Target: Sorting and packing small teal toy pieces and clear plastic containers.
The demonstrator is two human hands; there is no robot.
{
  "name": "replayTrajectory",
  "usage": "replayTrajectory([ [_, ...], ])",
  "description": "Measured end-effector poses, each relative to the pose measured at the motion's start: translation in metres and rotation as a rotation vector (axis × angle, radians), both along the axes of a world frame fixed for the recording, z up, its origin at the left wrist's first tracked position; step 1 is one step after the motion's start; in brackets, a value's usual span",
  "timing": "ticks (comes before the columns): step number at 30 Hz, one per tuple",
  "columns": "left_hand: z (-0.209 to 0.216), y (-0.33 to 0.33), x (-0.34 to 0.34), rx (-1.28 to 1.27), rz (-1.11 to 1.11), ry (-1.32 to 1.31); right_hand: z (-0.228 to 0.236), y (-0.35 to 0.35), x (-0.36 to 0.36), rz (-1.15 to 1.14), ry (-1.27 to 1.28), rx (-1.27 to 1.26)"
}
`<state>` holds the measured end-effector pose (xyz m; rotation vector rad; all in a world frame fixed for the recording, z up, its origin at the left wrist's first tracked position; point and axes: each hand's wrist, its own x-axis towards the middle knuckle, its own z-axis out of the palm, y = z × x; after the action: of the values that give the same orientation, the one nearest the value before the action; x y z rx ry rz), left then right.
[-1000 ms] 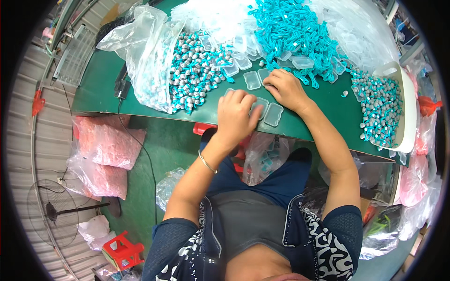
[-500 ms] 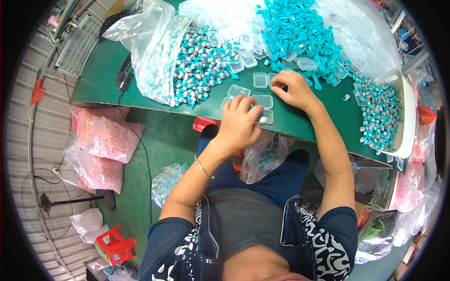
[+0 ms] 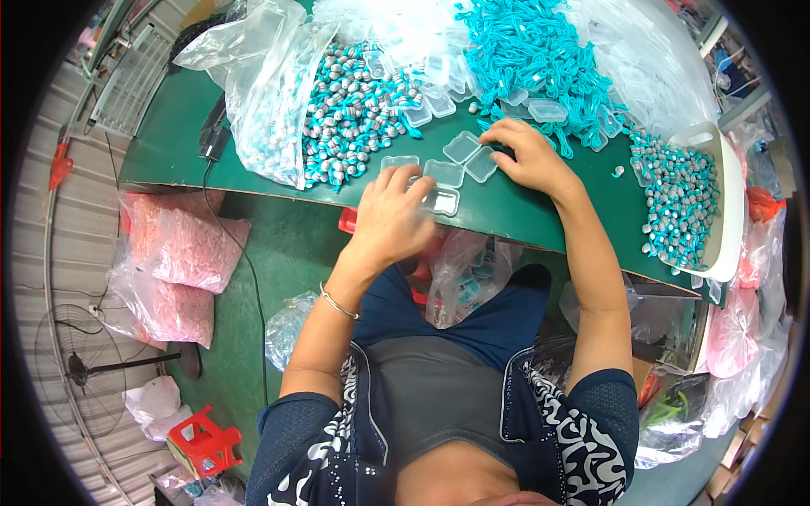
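My left hand (image 3: 390,212) reaches over a clear plastic box (image 3: 400,162) and hides much of it; its thumb side is smeared by motion. Beside it lies a clear hinged box (image 3: 444,174), opened flat, with a small white piece (image 3: 444,203) in its nearer half. My right hand (image 3: 533,158) is open, thumb and forefinger apart, at the edge of another opened clear box (image 3: 481,164). Behind the hands are a heap of turquoise cords (image 3: 540,67) and a pile of small grey-and-white striped beads with turquoise cord (image 3: 346,110).
A white bin (image 3: 732,207) tipped at the right spills more beads. A clear bag (image 3: 261,118) lies by the left pile, near a black device with a cable (image 3: 213,139). Loose clear boxes (image 3: 439,103) lie behind. A fan (image 3: 76,367) and red stool (image 3: 204,443) stand left.
My left hand has moved left, uncovering more of the middle box. The box by my right hand has turned and shifted slightly; the right thumb and forefinger have parted.
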<state>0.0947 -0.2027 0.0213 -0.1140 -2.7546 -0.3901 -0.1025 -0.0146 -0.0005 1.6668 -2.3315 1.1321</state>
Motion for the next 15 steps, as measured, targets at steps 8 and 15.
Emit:
replayTrajectory([
  [8,-0.019,0.009,-0.006,-0.056,0.009,0.08,0.005,0.002,0.004,0.001,0.009,0.123],
  [15,-0.017,-0.003,-0.005,-0.017,0.012,0.062,0.004,-0.008,0.018,0.096,-0.083,0.081],
])
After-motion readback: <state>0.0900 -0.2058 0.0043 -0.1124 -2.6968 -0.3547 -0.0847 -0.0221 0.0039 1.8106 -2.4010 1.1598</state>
